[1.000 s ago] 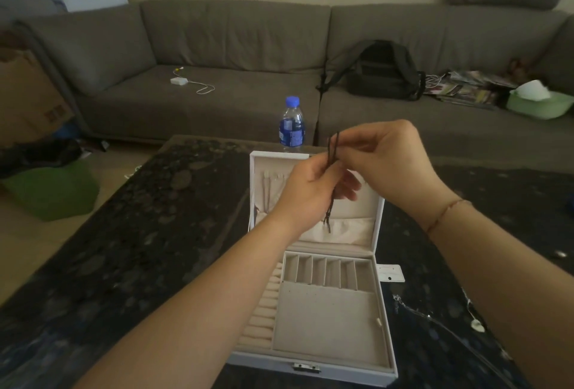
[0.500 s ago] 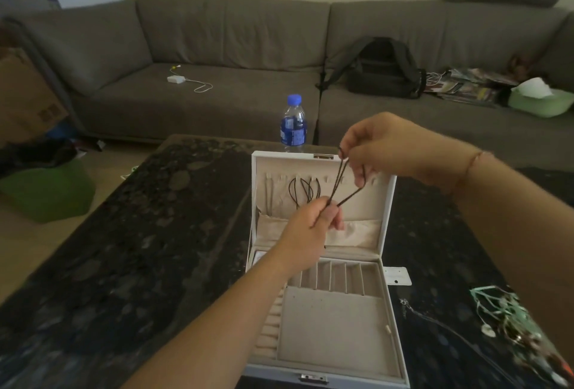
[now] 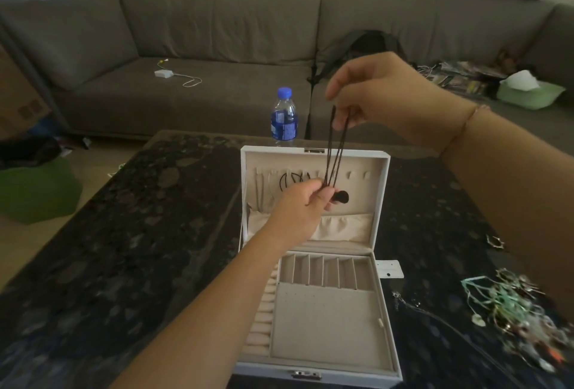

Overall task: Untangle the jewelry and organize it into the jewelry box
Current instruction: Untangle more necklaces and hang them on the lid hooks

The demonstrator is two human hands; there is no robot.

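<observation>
With the right hand (image 3: 366,93) and left hand (image 3: 310,197) both pinching the cord necklace (image 3: 334,152), overtightening could lock its knot.

Right hand (image 3: 377,102) pinching top of dark cord necklace (image 3: 334,152), left hand (image 3: 306,199) gripping its lower end before open white jewelry box (image 3: 383,264) on dark desk (image 3: 124,249); tangled jewelry pile (image 3: 515,317) just right.

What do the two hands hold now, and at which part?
One dark cord necklace: the right hand pinches its upper end, the left hand grips its lower end near the pendant.
</observation>
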